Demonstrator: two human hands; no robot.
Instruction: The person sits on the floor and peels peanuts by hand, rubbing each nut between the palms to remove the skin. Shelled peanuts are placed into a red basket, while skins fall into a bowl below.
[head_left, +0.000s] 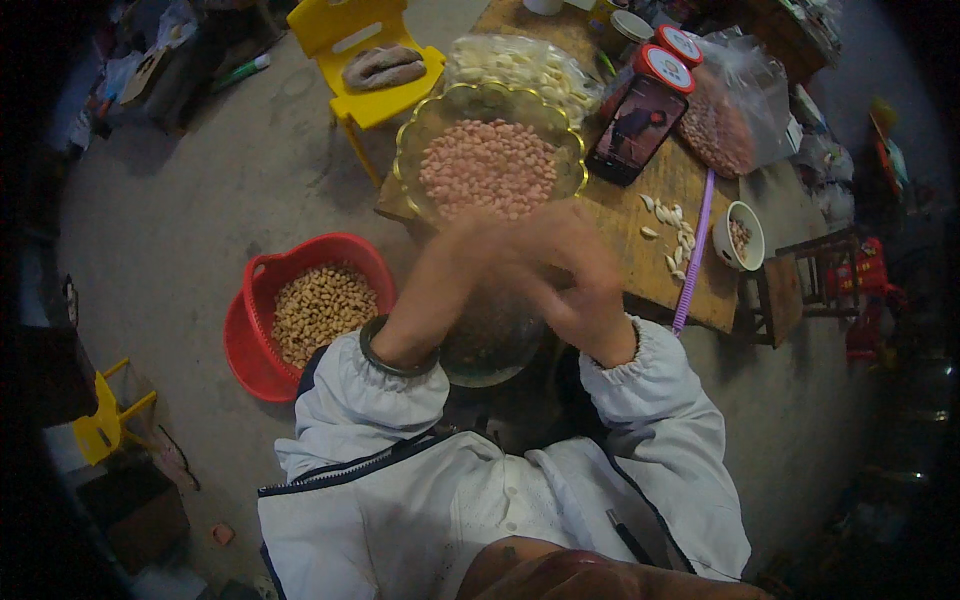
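My left hand (450, 270) and my right hand (581, 270) meet at the near rim of a scalloped, gold-edged bowl (403, 161) of shelled pink peanuts (487, 165). Both hands are blurred, and whether anything is between the fingers cannot be made out. Beneath them, partly hidden, is a clear round container (491, 360) with dark bits in it. To the left, a red plastic basket (382, 259) with unshelled peanuts (322, 311) stands on the floor, in or against another red container (251, 367).
The wooden table (705, 300) bears a phone (637, 127), red-lidded jars (666, 69), bags of peanuts (720, 135) and pale pieces (517, 67), loose white pieces (682, 240) and a purple ribbed tube (697, 255). A white cup (756, 236) is at right, a yellow chair (382, 105) beyond.
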